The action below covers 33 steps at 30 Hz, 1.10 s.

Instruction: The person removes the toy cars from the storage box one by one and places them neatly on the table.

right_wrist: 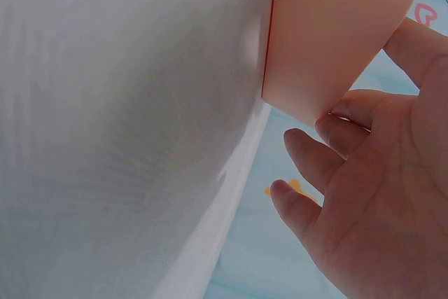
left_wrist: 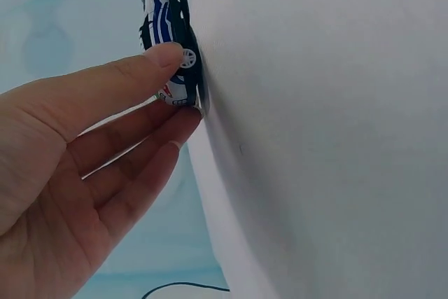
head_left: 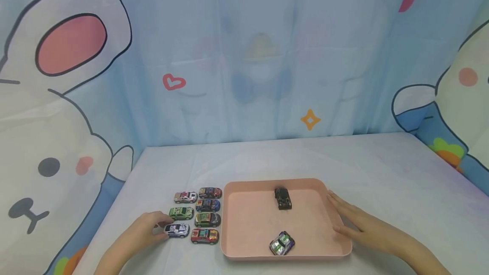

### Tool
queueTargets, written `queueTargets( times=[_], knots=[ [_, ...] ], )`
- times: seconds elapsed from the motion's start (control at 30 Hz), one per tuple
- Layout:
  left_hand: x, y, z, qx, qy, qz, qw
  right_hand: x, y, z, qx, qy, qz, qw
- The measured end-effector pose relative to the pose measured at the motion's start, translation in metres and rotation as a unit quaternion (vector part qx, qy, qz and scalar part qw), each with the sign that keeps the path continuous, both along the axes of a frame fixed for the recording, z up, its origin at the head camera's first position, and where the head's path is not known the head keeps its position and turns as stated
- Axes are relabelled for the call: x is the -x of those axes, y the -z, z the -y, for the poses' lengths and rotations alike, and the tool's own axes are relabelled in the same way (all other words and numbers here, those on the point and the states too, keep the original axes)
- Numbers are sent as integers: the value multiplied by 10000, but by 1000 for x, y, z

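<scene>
My left hand (head_left: 145,230) pinches the rear end of a white and blue toy car (head_left: 177,230) between thumb and fingers. In the left wrist view the thumb lies on the car's side by a wheel, and the car (left_wrist: 168,26) is close against the white cloth. A pink tray (head_left: 252,215) stands right of the cars, with a black toy car (head_left: 283,198) and a silver-green toy car (head_left: 282,243) inside. At the tray's right rim rests my right hand (head_left: 364,226), its fingers loosely extended. The right wrist view has fingertips on the tray's outer wall (right_wrist: 329,26).
Left of the tray, several more toy cars sit in two columns, among them a green one (head_left: 181,213), a red one (head_left: 205,236) and a blue one (head_left: 208,205). A white cloth covers the table (head_left: 401,173). Behind it hangs a blue cartoon curtain (head_left: 259,109).
</scene>
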<state>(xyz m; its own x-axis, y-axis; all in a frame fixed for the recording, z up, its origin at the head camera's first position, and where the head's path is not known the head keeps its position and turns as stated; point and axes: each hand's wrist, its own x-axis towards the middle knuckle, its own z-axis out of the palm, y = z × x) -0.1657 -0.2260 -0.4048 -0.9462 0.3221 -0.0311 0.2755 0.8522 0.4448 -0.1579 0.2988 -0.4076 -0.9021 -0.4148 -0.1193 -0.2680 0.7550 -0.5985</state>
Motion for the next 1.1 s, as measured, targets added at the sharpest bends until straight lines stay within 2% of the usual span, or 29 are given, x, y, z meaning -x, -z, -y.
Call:
queueTargets(
  times=[0.13,0.27,0.33,0.43,0.53,0.6,0.7,0.77,0.83,0.9,1.0,1.07,1.1],
  knots=[
    [-6,-14,-2,305,-214,-173,9992,0,-1,0,5,2,32,10000],
    [-9,-44,-14,641,-26,-769,9950,0,-1,1,-43,60,77,9999],
    [-8,-60,-29,658,262,-1078,9916,0,-2,1,-56,83,39,9999],
    [-1,-77,-60,689,927,-1291,9849,-1,-3,0,-101,111,-34,9999],
    [9,-84,-91,628,1763,-1320,9734,-3,-4,0,-65,93,-70,9999],
    [15,-87,-111,587,2293,-1309,9627,-3,-4,0,-26,89,-31,10000],
    [21,-90,-142,527,2830,-1208,9500,-4,-4,0,6,47,-41,10000],
    [24,-90,-163,591,3193,-1156,9387,-4,-3,0,1,54,-8,10000],
    [26,-85,-184,640,3649,-1066,9227,-4,-3,-1,-14,49,-10,10000],
    [27,-77,-202,794,4140,-972,9016,-5,-3,-1,-20,52,-17,10000],
    [25,-62,-226,1240,4771,-632,8677,-5,-4,-2,17,12,-66,10000],
    [22,-53,-238,1759,5014,-516,8456,-6,-3,-2,83,-42,-109,9999],
    [21,-50,-242,1985,5081,-413,8371,-7,-3,-2,111,-67,-116,9998]
  ],
)
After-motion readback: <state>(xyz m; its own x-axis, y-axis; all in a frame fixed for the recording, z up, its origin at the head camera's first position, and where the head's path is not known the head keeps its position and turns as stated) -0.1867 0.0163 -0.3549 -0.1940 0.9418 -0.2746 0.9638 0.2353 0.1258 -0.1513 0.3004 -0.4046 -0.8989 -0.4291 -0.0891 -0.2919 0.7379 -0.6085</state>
